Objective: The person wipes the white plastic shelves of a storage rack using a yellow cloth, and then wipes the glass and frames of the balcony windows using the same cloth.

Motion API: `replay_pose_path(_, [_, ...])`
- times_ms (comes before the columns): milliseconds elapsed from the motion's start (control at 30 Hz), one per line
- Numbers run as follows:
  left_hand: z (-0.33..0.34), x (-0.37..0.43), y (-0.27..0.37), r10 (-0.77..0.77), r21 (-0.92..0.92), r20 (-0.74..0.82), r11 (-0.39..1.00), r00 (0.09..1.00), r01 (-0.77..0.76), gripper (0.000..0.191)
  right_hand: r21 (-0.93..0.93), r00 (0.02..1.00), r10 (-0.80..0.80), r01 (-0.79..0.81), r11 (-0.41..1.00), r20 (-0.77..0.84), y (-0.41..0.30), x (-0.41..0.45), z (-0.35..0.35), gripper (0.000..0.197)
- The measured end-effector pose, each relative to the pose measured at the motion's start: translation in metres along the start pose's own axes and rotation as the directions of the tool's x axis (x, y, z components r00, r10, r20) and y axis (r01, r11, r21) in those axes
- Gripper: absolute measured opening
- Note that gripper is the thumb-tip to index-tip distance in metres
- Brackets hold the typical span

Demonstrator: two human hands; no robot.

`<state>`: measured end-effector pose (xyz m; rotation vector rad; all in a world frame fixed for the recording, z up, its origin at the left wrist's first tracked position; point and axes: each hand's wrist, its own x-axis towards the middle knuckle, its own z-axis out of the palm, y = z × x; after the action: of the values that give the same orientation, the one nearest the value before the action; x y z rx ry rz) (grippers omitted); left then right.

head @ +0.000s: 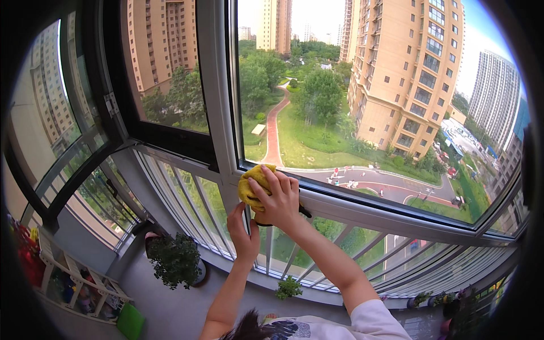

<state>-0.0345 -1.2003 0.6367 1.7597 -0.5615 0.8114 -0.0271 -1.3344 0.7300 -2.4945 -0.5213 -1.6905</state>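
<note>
My right hand (pixel 278 195) grips a bunched yellow cloth (pixel 257 180) and presses it on the lower left corner of the large window's frame (pixel 331 191). Part of the cloth hangs below the palm, and a dark object shows behind the wrist, too hidden to name. Just below and to the left, my left hand (pixel 243 233) is raised beside the vertical frame post, its fingertips close under the cloth. Whether they touch the cloth or the post I cannot tell. Behind the glass pane (pixel 318 106) lie trees, a path and tall buildings.
Metal railings (pixel 204 208) run below the windows. On the floor at left stands a leafy potted plant (pixel 176 259), with a white rack (pixel 80 280) and a green panel (pixel 130 321) farther left. A small plant (pixel 289 287) is beneath my arms; more pots (pixel 420 299) line the right side.
</note>
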Motion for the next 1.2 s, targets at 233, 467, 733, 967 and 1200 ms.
replay_pose_path(233, [-0.054,-0.001,-0.025,-0.040,0.078,-0.054,0.996,0.998,0.044,0.049,0.083,0.992,-0.071,0.080,0.993,-0.109,-0.041,0.020,0.086,0.053])
replay_pose_path(467, [-0.063,-0.009,-0.023,-0.095,0.038,-0.059,0.995,0.994,0.098,0.045,-0.288,0.954,-0.201,0.262,0.921,0.224,-0.052,-0.008,0.096,0.038])
replay_pose_path(733, [-0.029,-0.020,-0.003,-0.136,-0.079,0.072,0.987,0.988,0.141,0.036,-0.363,0.985,-0.014,0.076,0.929,0.170,0.002,-0.076,-0.044,0.034])
replay_pose_path(967, [0.033,-0.035,0.033,-0.002,-0.199,0.287,0.978,0.958,0.061,0.035,-0.653,0.972,0.235,-0.158,0.740,0.031,0.084,-0.179,-0.215,0.033])
replay_pose_path(1200, [0.089,-0.061,0.083,0.147,-0.328,0.436,0.944,0.888,0.005,0.036,-0.440,0.624,0.528,-0.781,0.443,-0.576,0.151,-0.245,-0.323,0.062])
